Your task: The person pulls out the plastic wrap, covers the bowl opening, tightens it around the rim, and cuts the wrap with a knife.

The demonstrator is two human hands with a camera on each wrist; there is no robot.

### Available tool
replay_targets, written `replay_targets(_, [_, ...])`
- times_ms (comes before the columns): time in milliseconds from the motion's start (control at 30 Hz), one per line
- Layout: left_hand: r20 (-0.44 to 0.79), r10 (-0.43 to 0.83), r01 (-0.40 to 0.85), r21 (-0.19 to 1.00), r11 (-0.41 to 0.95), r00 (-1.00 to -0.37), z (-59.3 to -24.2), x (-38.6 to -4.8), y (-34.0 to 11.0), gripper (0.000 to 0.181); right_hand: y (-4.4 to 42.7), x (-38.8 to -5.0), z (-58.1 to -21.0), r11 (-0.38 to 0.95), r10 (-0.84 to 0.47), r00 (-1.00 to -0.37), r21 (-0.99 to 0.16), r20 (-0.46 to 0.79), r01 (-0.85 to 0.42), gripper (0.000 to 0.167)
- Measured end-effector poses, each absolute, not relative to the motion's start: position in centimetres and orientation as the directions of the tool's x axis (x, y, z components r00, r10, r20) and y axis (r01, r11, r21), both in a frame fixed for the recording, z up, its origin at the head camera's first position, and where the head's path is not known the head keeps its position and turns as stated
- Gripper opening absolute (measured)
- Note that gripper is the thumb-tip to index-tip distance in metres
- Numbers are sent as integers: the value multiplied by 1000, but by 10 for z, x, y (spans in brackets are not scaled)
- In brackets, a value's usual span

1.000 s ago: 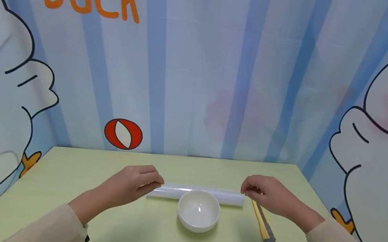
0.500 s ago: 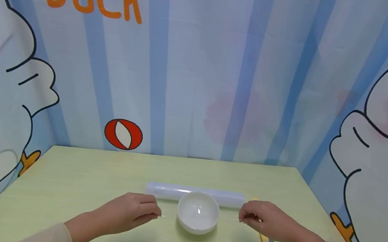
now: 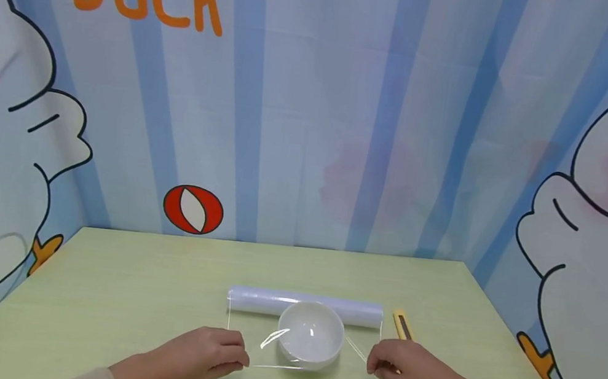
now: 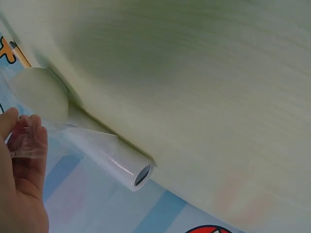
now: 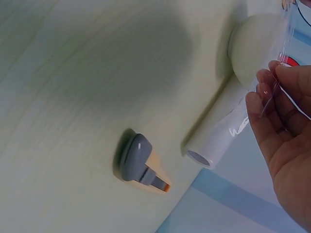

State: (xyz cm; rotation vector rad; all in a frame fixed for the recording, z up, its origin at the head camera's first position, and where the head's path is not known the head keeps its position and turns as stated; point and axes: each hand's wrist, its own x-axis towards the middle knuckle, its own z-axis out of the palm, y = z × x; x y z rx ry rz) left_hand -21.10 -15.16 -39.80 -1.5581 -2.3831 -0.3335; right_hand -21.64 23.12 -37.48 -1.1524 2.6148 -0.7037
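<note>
The left hand (image 3: 211, 354) and right hand (image 3: 409, 368) pinch between their fingers the near edge of a clear plastic film sheet (image 3: 273, 338), stretched from a shiny whitish cylindrical roll (image 3: 264, 301) over a round white glossy bowl (image 3: 314, 329) on the pale green tabletop (image 3: 132, 286), the yellow-and-grey cutter (image 3: 403, 325) near the right hand.

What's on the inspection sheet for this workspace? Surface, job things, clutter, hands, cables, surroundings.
Surface: pale green table, flat.
Job things: white bowl upright; roll lying behind it; clear film runs from roll over bowl, contact with bowl unclear; yellow-grey cutter on the right, partly hidden by a hand in the head view.
Clutter: nothing seen.
Hands: left hand and right hand each pinch the film.
Cables: nothing seen.
Surroundings: blue striped backdrop reading DUCK.
</note>
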Motion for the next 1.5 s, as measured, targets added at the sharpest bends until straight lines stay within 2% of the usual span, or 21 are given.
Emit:
replay_targets(167, [340,871,926,2,377,-355,-407,-213,-151,8,230,-217,-388,602,-727,-687,-493,-12,-628,10])
replay_targets(367, [331,874,923,-17,384,-357,-408,-214,-150,8,228,-218,-392,619,-713,-701,-479,-11,-622,12])
replay_targets(500, [342,859,914,4,405,-382,-411,-215,-149,8,227,-218,-393,618,-716,-698,-457,7,-640,9])
replay_targets(767, [443,801,909,92,406,-402,-421,-222,-148,2,222,-220,-403,661,-637,-770,-495,27,-564,15])
replay_targets(867, [423,786,890,146,432,-451,-421,-225,-147,4,221,-221,-407,668,-615,-787,-496,50,-555,11])
replay_targets(1033, [319,722,789,287,544,-614,-420,-228,-140,15,218,-223,-411,673,-585,-810,-533,41,-513,10])
replay_targets(1133, [279,675,729,314,608,-683,-419,-228,-134,18,216,-225,-414,677,-554,-832,-571,20,-465,10])
replay_targets(1267, [283,639,699,282,657,-715,-421,-228,-127,18,212,-229,-417,675,-512,-858,-629,-26,-384,10])
replay_targets(1500, [227,612,648,367,667,-758,-425,-231,-123,14,209,-231,-424,656,-494,-868,-676,-48,-336,10])
